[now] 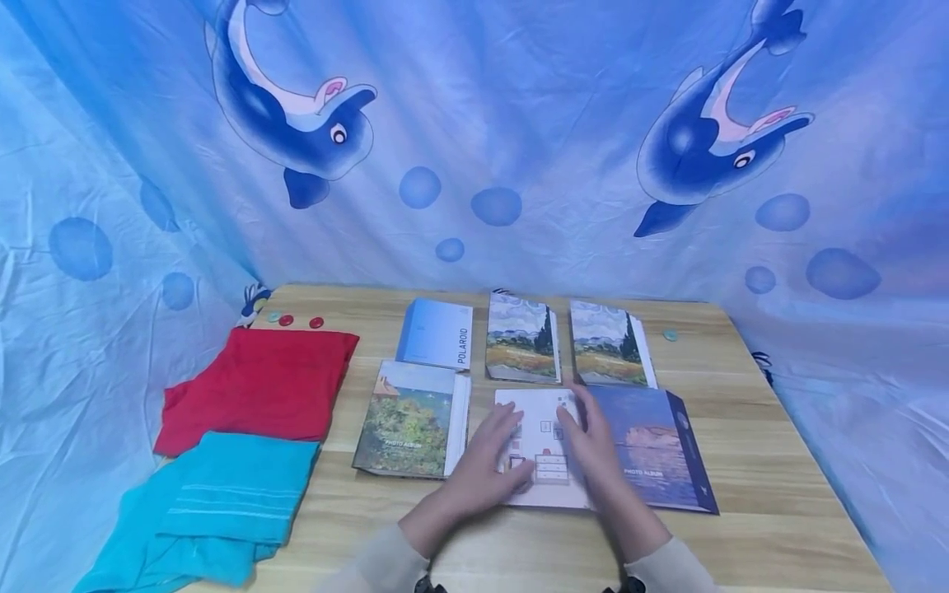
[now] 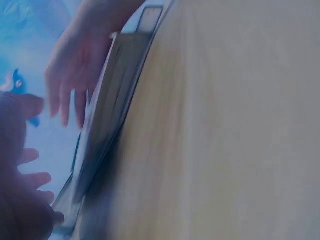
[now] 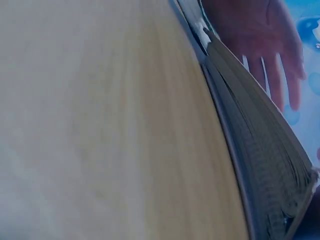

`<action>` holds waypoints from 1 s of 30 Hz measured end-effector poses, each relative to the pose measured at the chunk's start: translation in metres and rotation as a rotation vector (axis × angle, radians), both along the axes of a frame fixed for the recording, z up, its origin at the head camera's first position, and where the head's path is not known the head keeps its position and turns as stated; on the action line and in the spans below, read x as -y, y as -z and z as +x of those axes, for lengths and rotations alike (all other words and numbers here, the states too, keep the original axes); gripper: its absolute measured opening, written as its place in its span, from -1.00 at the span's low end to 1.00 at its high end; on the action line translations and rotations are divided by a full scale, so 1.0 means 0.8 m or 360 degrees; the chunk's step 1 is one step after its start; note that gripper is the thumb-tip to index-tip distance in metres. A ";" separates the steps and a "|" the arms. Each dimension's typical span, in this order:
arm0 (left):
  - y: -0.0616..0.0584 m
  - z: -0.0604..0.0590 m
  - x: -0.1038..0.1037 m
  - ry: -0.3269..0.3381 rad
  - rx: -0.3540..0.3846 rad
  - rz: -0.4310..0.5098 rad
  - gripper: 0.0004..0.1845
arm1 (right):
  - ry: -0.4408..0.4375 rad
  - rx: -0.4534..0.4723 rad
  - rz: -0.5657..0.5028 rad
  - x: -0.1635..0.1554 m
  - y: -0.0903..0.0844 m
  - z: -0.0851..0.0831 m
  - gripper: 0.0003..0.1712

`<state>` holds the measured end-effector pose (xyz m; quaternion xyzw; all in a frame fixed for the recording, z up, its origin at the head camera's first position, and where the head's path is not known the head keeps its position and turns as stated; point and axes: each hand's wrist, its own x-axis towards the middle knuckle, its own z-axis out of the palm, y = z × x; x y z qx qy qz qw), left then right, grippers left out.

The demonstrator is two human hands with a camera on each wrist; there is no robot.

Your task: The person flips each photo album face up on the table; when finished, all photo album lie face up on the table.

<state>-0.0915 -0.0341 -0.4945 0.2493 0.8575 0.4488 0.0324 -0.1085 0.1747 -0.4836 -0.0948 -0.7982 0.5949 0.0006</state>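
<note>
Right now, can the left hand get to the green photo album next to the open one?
Probably yes. The left hand rests on the open album's white page, and the green photo album lies flat just to its left on the table, nothing between them or on top.

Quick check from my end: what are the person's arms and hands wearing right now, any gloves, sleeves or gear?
Both hands are bare, no gloves or rings visible: left hand, right hand. Pale cream long sleeves reach the wrists. A small dark device, likely the wrist cameras, shows at each cuff.
</note>
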 end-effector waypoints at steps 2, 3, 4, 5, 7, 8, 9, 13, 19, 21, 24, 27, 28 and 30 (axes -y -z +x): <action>0.003 0.003 -0.006 0.0081 -0.0025 -0.0122 0.02 | 0.0030 -0.0030 -0.0019 0.002 0.004 0.001 -0.34; 0.004 0.003 -0.008 0.0117 -0.0047 -0.0179 0.08 | 0.0041 -0.0051 -0.0040 0.003 0.005 0.001 -0.34; 0.005 0.004 -0.009 0.0144 -0.0073 -0.0234 0.15 | 0.0051 -0.0077 -0.0060 0.004 0.006 0.001 -0.35; 0.007 0.005 -0.010 0.0163 -0.0088 -0.0284 0.21 | 0.0059 -0.0098 -0.0085 0.006 0.006 0.002 -0.35; 0.007 0.006 -0.010 0.0165 -0.0109 -0.0339 0.30 | 0.0076 -0.0126 -0.0150 0.009 0.007 0.003 -0.37; 0.007 0.006 -0.011 0.0156 -0.0117 -0.0353 0.32 | 0.0083 -0.0140 -0.0178 0.011 0.008 0.003 -0.38; 0.008 0.006 -0.011 0.0144 -0.0122 -0.0372 0.34 | 0.0089 -0.0152 -0.0209 0.013 0.008 0.004 -0.39; 0.008 0.007 -0.012 0.0102 -0.0160 -0.0441 0.37 | 0.0154 -0.0183 -0.0282 0.021 0.010 0.006 -0.44; 0.010 0.013 -0.013 0.0050 -0.0193 -0.0522 0.35 | 0.0260 -0.0128 -0.0271 0.027 0.011 0.012 -0.40; 0.011 0.014 -0.012 0.0024 -0.0184 -0.0498 0.34 | 0.0272 -0.0099 -0.0295 0.027 0.010 0.013 -0.40; 0.010 0.014 -0.009 -0.0013 -0.0148 -0.0414 0.33 | 0.0293 -0.0060 -0.0343 0.027 0.009 0.013 -0.41; 0.008 0.014 -0.005 -0.0049 -0.0125 -0.0312 0.31 | 0.0328 -0.0012 -0.0374 0.026 0.009 0.012 -0.39; 0.008 0.014 -0.004 -0.0061 -0.0124 -0.0285 0.31 | 0.0339 0.0005 -0.0383 0.025 0.010 0.011 -0.38; 0.009 0.013 -0.003 -0.0087 -0.0130 -0.0228 0.29 | 0.0347 0.0036 -0.0402 0.023 0.011 0.010 -0.38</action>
